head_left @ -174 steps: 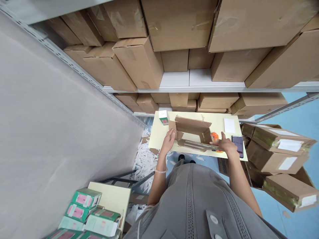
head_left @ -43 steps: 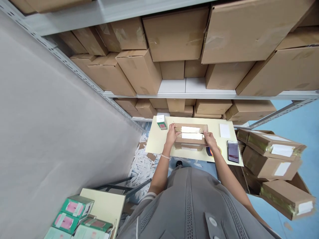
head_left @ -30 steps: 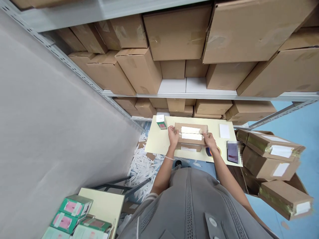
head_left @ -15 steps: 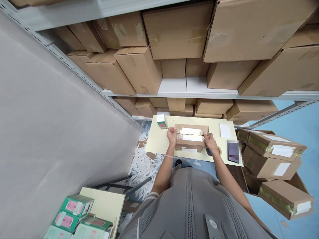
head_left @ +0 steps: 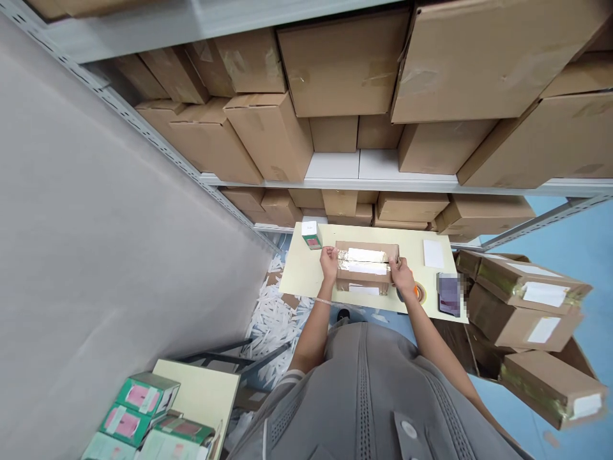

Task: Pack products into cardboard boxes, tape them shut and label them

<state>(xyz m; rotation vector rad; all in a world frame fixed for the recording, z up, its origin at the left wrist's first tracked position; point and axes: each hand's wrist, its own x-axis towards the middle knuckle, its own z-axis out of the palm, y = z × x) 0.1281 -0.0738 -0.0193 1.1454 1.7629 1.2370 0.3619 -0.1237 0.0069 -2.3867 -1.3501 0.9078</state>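
- Two bare hands are at a brown carton (head_left: 366, 276), which sits near the middle of the surface (head_left: 306, 275), its front close to the near edge.
- The left hand (head_left: 329, 262) has its fingers curled in narrowly at the carton's left end; whether they pinch anything is too small to tell.
- The right hand (head_left: 403, 276) holds the carton's right end, thumb side toward the top, and covers part of that end.
- The tape rolls (head_left: 421, 293), near the near edge, are partly hidden by the right wrist; orange, yellow and dark blue show, but their number is unclear.
- The phone (head_left: 448, 294) lies by the near right corner, its right side lost in a pixelated patch.
- Green boxes (head_left: 138, 396) at lower left are cut off by the bottom of the view.
- The carton's base, back and contents are out of sight.
- Its top is folded over, with a dark seam running lengthwise between two white strips; shiny clear tape glints toward the left end.
- Another white label shows low on its front.
- A small green-and-white box (head_left: 311, 235) stands by the far left corner, and a white sheet (head_left: 433, 253) lies near the far right corner.
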